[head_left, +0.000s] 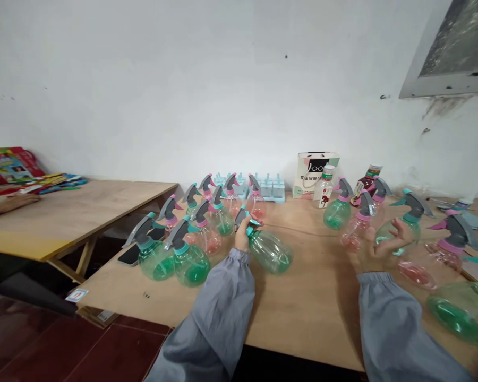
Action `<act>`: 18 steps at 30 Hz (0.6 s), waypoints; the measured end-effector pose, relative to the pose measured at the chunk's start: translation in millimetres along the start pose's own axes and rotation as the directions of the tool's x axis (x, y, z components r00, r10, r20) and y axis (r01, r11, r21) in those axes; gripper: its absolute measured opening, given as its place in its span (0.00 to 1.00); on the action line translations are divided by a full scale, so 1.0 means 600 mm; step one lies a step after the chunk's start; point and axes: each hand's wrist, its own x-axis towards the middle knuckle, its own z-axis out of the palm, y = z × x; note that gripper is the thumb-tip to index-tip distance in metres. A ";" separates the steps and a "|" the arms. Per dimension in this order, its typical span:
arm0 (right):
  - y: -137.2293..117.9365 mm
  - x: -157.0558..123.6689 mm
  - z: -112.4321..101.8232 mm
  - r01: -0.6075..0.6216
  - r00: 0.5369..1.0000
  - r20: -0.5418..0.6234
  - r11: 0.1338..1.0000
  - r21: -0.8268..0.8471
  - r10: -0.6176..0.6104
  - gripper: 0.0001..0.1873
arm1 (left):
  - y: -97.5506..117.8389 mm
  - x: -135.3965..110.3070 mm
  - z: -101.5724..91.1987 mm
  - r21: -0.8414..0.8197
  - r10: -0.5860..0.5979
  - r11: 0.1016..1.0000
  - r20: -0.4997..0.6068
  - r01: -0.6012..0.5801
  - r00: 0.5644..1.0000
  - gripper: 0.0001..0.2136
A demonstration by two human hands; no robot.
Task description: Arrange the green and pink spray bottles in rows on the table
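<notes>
My left hand (244, 236) is closed around the neck and trigger head of a green spray bottle (271, 252). The bottle is tilted, its clear green body pointing to the right over the table. My right hand (376, 249) is open, fingers apart and slightly bent, with nothing visible in it. It is in front of a pink spray bottle (354, 231) and a green spray bottle with a teal collar (408, 233); whether it touches either I cannot tell. Left of my left hand several green and pink spray bottles stand grouped, including a green one (191, 267) at the front.
More spray bottles, one pink (430, 262) and one green (462, 313), are at the right. Along the wall stand light-blue moulds (273, 189), a paper bag (306, 180) and drink bottles (324, 188). A phone (128, 257) lies left; another table (103, 204) stands beyond a gap.
</notes>
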 end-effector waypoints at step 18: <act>0.086 -0.017 0.025 -0.164 0.979 0.130 0.986 0.030 0.159 0.32 | 0.009 -0.005 -0.001 -0.097 -0.021 0.995 0.167 0.038 0.986 0.15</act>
